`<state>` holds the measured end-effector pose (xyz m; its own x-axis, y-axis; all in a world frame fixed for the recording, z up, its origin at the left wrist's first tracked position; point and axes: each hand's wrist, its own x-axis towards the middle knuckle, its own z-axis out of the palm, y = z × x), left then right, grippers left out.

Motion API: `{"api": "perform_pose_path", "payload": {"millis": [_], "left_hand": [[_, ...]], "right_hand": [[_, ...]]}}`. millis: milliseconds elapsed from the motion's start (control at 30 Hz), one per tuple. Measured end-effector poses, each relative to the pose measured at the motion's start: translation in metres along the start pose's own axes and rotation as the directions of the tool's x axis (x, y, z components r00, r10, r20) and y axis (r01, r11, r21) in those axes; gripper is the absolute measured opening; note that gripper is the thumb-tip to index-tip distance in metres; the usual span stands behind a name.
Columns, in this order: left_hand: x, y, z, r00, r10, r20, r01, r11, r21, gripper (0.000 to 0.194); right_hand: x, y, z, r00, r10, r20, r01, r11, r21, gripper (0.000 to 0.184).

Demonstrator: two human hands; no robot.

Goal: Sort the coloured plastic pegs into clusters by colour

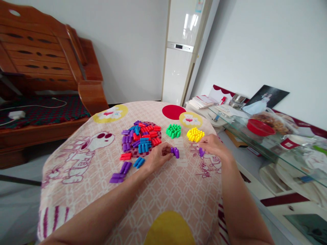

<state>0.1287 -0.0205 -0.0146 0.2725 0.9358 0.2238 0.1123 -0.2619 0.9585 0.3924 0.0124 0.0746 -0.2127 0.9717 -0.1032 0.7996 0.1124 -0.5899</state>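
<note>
My left hand (160,156) is closed, its thumb and fingertips at a small group of purple peg-shaped plastic pieces (176,152) standing upright on the tablecloth. My right hand (212,145) is closed over more purple pegs (201,152), which show below its fingers. Behind the hands stand a tight cluster of green pegs (173,130) and one of yellow pegs (195,134); my right fingers are close beside the yellow ones. To the left lies a mixed pile of red pegs (153,134), blue pegs (144,146) and purple ones, mostly on their sides.
The patterned tablecloth (163,190) covers a rounded table. A wooden bench (43,68) stands at left and a white cabinet-like appliance (178,71) behind. On the right, a glass shelf (237,136) bears a red bowl (260,127), papers and bags.
</note>
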Motion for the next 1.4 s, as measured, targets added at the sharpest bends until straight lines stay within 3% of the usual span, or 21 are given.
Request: {"api": "perform_pose_path", "payload": {"millis": [100,167,300,400,500,600,700,767,933,1200,1400], "left_hand": [[-0.001,0.000,0.001,1.000,0.014,0.008,-0.014,0.999,0.042,0.017],[-0.001,0.001,0.001,0.999,0.027,0.019,-0.028,0.997,0.072,0.015],[-0.004,0.007,0.001,0.998,0.036,0.057,-0.044,0.987,0.154,0.015],[-0.005,0.011,0.001,0.996,0.031,0.082,-0.045,0.983,0.176,0.015],[-0.004,0.012,0.000,0.997,0.057,0.057,-0.066,0.982,0.175,0.016],[-0.003,0.009,-0.003,0.998,0.068,-0.001,-0.067,0.979,0.191,0.016],[-0.001,0.003,-0.004,0.999,0.052,-0.007,-0.049,0.980,0.193,0.017],[-0.001,0.001,-0.004,0.999,0.047,-0.003,-0.045,0.979,0.200,0.017],[-0.001,0.001,-0.004,0.998,0.055,-0.011,-0.052,0.981,0.188,0.017],[-0.001,0.001,-0.007,0.999,0.040,-0.001,-0.039,0.975,0.219,0.018],[-0.001,0.001,-0.006,0.999,0.036,0.003,-0.036,0.971,0.237,0.017]], "right_hand": [[0.001,-0.026,0.024,0.977,-0.195,0.086,0.174,0.962,0.209,0.020],[0.002,-0.040,0.042,0.952,-0.276,0.132,0.236,0.938,0.256,0.019],[0.005,-0.051,0.063,0.945,-0.307,0.113,0.293,0.947,0.129,0.007],[0.006,-0.048,0.064,0.948,-0.288,0.133,0.271,0.953,0.135,0.006],[0.004,-0.040,0.047,0.968,-0.216,0.129,0.183,0.957,0.224,0.004],[-0.001,-0.027,0.016,0.999,-0.026,-0.026,0.031,0.970,0.243,0.005],[-0.006,-0.010,-0.014,0.968,0.145,-0.204,-0.112,0.980,0.165,0.007],[-0.008,0.002,-0.025,0.942,0.236,-0.239,-0.224,0.972,0.075,0.009],[-0.002,0.019,-0.022,0.914,0.400,-0.070,-0.399,0.917,0.024,0.018],[0.002,0.028,-0.014,0.915,0.399,0.060,-0.403,0.903,0.150,0.023],[0.002,0.034,-0.011,0.914,0.389,0.115,-0.402,0.906,0.132,0.024]]}}
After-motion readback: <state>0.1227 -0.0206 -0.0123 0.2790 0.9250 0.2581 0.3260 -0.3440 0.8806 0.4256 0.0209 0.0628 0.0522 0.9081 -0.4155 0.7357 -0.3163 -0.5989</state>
